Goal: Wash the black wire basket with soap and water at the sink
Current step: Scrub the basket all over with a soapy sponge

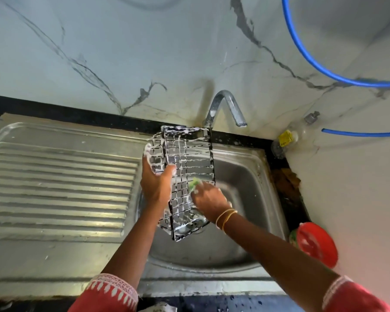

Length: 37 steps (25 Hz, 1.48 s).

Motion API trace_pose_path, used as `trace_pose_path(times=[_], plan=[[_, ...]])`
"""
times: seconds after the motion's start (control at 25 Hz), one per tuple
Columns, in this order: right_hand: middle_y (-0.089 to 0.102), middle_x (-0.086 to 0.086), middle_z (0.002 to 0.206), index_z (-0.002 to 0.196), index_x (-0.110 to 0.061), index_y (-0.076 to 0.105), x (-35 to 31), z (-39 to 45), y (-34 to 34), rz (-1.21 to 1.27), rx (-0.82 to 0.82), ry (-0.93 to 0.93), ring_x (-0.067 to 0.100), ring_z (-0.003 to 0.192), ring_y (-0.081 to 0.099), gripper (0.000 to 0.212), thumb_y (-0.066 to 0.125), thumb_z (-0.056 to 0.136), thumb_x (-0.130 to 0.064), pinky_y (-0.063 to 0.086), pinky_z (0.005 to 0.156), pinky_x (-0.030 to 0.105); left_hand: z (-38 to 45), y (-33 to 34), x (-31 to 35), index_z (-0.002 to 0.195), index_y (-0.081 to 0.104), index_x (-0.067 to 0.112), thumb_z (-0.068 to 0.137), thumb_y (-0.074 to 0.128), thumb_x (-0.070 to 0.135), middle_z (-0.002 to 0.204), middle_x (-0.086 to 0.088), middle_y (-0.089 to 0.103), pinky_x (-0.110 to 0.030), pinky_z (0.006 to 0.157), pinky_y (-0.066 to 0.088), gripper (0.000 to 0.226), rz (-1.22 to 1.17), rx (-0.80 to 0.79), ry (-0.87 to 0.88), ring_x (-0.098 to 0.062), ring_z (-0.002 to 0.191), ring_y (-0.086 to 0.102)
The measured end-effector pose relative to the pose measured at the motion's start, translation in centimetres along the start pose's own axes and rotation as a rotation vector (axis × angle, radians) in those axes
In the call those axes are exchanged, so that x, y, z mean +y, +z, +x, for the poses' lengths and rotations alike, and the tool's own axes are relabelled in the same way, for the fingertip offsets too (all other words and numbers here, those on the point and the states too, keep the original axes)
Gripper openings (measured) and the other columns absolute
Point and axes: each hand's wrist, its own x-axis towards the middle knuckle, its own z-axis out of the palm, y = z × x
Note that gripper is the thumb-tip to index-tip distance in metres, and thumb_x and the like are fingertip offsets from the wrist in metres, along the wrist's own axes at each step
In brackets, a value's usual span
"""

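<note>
Black wire basket (189, 176) foam-coated, sink (245, 199) brushed steel, tap (225, 106) glossy chrome, wall (144, 52) smooth marble.

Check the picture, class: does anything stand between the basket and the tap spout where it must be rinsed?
Nothing visible does. The left hand holds the soapy wire basket upright over the sink, its top just left of the tap spout.

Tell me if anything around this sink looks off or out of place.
One thing: the corner right of the sink has a brown, crumbly patch where counter meets wall, like grime or damage. A clear bottle leans in that corner. The soapy basket, tilted in both hands, looks normal for scrubbing.
</note>
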Motion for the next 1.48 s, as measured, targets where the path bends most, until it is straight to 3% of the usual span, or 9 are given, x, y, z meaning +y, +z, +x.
trace_pose_path(times=[0.24,0.44,0.6,0.68,0.8,1.08,1.24,1.36,1.48], plan=[[0.068,0.017,0.106,0.106,-0.002,0.068,1.0,-1.6,-1.6,0.439,-0.376,0.274,0.031,0.101,0.065,0.023,0.057,0.086,-0.006,0.052,0.084,0.035,0.4,1.0,-2.6,0.146,0.017,0.04,0.06,0.06,0.063,0.151,-0.012,0.035,-0.056,0.096,0.048,0.098,-0.006,0.024,-0.096,-0.036,0.129,0.047],[0.069,0.02,0.102,0.114,0.006,0.063,4.3,-5.2,-0.6,1.697,0.133,0.794,0.026,0.084,0.071,0.029,0.053,0.088,0.006,0.06,0.071,0.039,2.7,4.8,-9.0,0.143,0.034,0.02,0.037,0.06,0.087,0.144,-0.013,0.047,-0.057,0.102,0.043,0.128,-0.126,0.005,-0.36,-0.034,0.126,0.051],[0.071,0.015,0.101,0.108,-0.002,0.065,5.5,-9.7,-1.2,2.508,0.433,1.002,0.021,0.081,0.072,0.035,0.034,0.093,0.007,0.058,0.061,0.025,-3.8,5.5,-2.3,0.15,0.023,0.016,0.06,0.062,0.059,0.146,-0.014,0.042,-0.048,0.11,0.036,0.107,-0.136,-0.065,-0.397,-0.036,0.13,0.044],[0.071,0.008,0.09,0.1,-0.008,0.067,6.0,-12.0,-0.9,2.366,0.581,1.145,0.015,0.07,0.068,0.038,0.036,0.089,0.011,0.055,0.058,0.025,-4.8,6.1,-2.6,0.152,0.017,0.019,0.076,0.063,0.044,0.15,-0.015,0.035,-0.044,0.109,0.033,0.092,-0.113,-0.077,-0.396,-0.033,0.133,0.04],[0.064,0.003,0.073,0.08,-0.014,0.064,7.5,-17.2,1.2,1.699,0.802,1.454,0.014,0.061,0.058,0.025,0.051,0.082,0.007,0.047,0.06,0.032,-5.4,7.1,-3.9,0.143,0.034,0.021,0.06,0.065,0.051,0.135,-0.005,0.049,-0.044,0.1,0.044,0.093,-0.125,-0.094,-0.379,-0.026,0.113,0.054],[0.066,0.015,0.111,0.102,-0.012,0.061,10.0,-24.6,1.4,0.756,0.334,1.726,0.035,0.104,0.059,0.021,0.058,0.081,-0.01,0.046,0.086,0.035,-7.0,9.2,-4.1,0.147,0.026,0.013,0.064,0.066,0.033,0.147,-0.011,0.038,-0.045,0.104,0.037,0.094,-0.176,-0.135,-0.459,-0.03,0.128,0.043],[0.06,0.016,0.126,0.125,-0.008,0.057,10.8,-24.5,1.6,0.739,-0.151,1.558,0.035,0.114,0.058,0.045,0.059,0.089,-0.035,0.047,0.096,0.038,-7.1,9.4,-4.2,0.144,0.027,0.016,0.07,0.064,0.027,0.147,-0.011,0.036,-0.045,0.103,0.034,0.084,-0.216,-0.114,-0.433,-0.029,0.129,0.041],[0.058,0.016,0.129,0.128,-0.007,0.055,11.4,-23.4,1.0,0.779,-0.251,1.462,0.035,0.117,0.055,0.057,0.057,0.088,-0.048,0.045,0.099,0.039,-6.6,8.8,-3.6,0.142,0.028,0.019,0.05,0.064,0.037,0.142,-0.009,0.04,-0.055,0.099,0.043,0.101,-0.282,-0.11,-0.463,-0.032,0.121,0.047],[0.059,0.015,0.122,0.12,-0.009,0.057,12.4,-21.1,-0.5,0.524,-0.206,1.455,0.035,0.113,0.057,0.037,0.059,0.089,-0.031,0.048,0.093,0.039,-3.9,7.8,-5.2,0.143,0.028,0.018,0.048,0.069,0.035,0.142,-0.011,0.04,-0.06,0.097,0.044,0.105,-0.357,-0.062,-0.47,-0.035,0.123,0.047]])
